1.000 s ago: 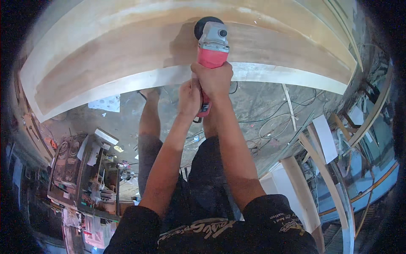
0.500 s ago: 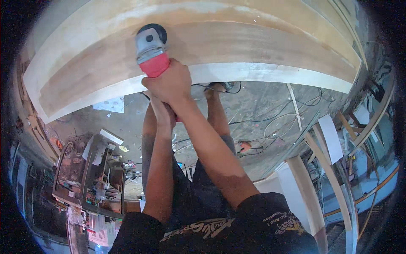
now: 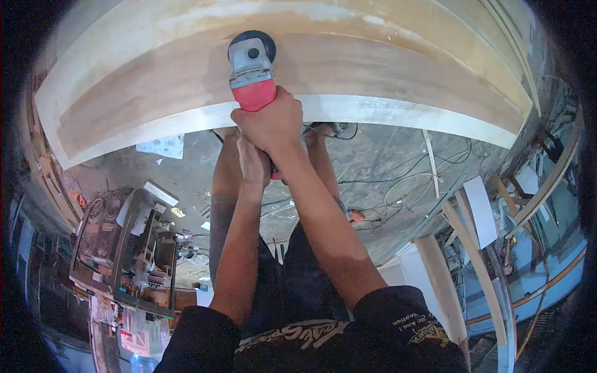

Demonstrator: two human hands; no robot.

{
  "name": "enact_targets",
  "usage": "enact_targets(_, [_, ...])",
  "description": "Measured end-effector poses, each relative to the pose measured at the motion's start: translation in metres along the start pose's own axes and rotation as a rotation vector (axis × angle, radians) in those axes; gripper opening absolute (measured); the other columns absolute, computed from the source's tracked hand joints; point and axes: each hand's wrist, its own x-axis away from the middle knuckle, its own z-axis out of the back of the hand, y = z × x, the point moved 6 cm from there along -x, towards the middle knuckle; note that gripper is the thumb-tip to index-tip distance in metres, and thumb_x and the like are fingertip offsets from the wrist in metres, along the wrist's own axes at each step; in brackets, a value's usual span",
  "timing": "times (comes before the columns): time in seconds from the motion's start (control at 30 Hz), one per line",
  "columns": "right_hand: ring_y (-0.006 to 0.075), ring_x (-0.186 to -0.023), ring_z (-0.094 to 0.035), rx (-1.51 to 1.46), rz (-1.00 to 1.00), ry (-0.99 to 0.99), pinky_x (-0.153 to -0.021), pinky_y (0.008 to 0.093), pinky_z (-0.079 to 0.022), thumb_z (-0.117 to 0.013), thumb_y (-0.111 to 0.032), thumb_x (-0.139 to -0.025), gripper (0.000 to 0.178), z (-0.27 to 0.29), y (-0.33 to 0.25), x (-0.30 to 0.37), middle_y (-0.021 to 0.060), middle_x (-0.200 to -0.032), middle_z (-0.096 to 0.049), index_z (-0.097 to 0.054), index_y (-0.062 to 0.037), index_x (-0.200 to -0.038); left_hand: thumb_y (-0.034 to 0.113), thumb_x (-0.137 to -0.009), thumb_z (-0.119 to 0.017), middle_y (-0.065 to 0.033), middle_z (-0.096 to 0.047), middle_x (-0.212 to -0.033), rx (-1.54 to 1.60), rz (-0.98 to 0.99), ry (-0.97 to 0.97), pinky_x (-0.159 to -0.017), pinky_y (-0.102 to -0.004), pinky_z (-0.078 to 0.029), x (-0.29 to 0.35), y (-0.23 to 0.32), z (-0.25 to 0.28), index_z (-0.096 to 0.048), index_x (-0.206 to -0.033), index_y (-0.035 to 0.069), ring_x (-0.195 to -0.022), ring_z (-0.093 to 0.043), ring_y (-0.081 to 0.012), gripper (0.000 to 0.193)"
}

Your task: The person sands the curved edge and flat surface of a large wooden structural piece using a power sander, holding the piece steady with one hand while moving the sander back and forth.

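Note:
A red angle grinder [image 3: 254, 93] with a grey metal head and a dark round disc [image 3: 268, 45] rests against a wide wooden panel [image 3: 373, 68]. Around the front of its red body my right hand [image 3: 273, 121] is closed. Behind it, lower down, my left hand [image 3: 250, 161] grips the rear of the grinder's body, its fingers partly hidden. The panel has a brown sanded-looking band between a pale upper area and a white strip along the near edge. The disc lies over the top of the brown band, left of the middle.
Black cables [image 3: 398, 180] trail over the littered concrete floor [image 3: 379, 155]. A shelf unit [image 3: 127, 248] crammed with small parts stands at the left. Boards and strips [image 3: 476, 255] lean at the right. A patterned sheet [image 3: 163, 147] lies beneath the panel's left part.
The grinder and both hands have moved to the right along the panel. Both forearms have shifted with them, and the grip is the same.

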Motion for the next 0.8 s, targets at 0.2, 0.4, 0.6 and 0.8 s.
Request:
enact_targets(0.2, [0.0427,-0.087,-0.074,-0.006,-0.011,0.052,-0.083,0.0481,-0.06,-0.082,-0.031,-0.061,0.047,0.017,0.015,-0.003,0.0259,-0.088,-0.074,-0.069,0.0023,-0.091,0.047,-0.11,-0.043,-0.0082,-0.066,-0.118,-0.017,0.086,0.012,-0.088,-0.0362,-0.055,0.006,-0.019,-0.018,-0.057,-0.127,-0.002,-0.102,-0.065,-0.0161,0.054])
enact_targets(0.4, [0.0409,-0.085,-0.074,0.011,0.023,0.096,-0.081,0.0461,-0.059,-0.081,-0.03,-0.062,0.043,0.033,0.016,-0.008,0.0247,-0.085,-0.074,-0.07,0.0027,-0.088,0.049,-0.11,-0.046,-0.0093,-0.062,-0.127,-0.306,-0.005,-0.237,-0.096,-0.0371,-0.053,-0.003,-0.045,-0.011,-0.053,-0.133,-0.002,-0.112,-0.062,-0.0161,0.056])
enact_targets(0.6, [0.0408,-0.085,-0.075,-0.033,-0.003,0.107,-0.08,0.0445,-0.059,-0.081,-0.029,-0.062,0.042,0.055,0.035,-0.01,0.0251,-0.086,-0.074,-0.071,0.0033,-0.088,0.043,-0.112,-0.043,-0.0072,-0.065,-0.122,-0.17,-0.076,-0.231,-0.088,-0.0406,-0.053,0.016,-0.052,-0.041,-0.056,-0.129,0.0,-0.106,-0.063,-0.0183,0.049])
enact_targets(0.8, [0.0387,-0.082,-0.075,-0.049,-0.012,0.183,-0.078,0.0442,-0.059,-0.081,-0.027,-0.062,0.042,0.077,0.053,-0.015,0.0239,-0.085,-0.075,-0.071,0.0042,-0.088,0.054,-0.111,-0.031,-0.0087,-0.068,-0.089,-0.644,-0.354,-0.232,-0.07,-0.0404,-0.051,0.017,-0.056,-0.058,-0.062,-0.107,-0.006,-0.083,-0.063,-0.0144,0.068])
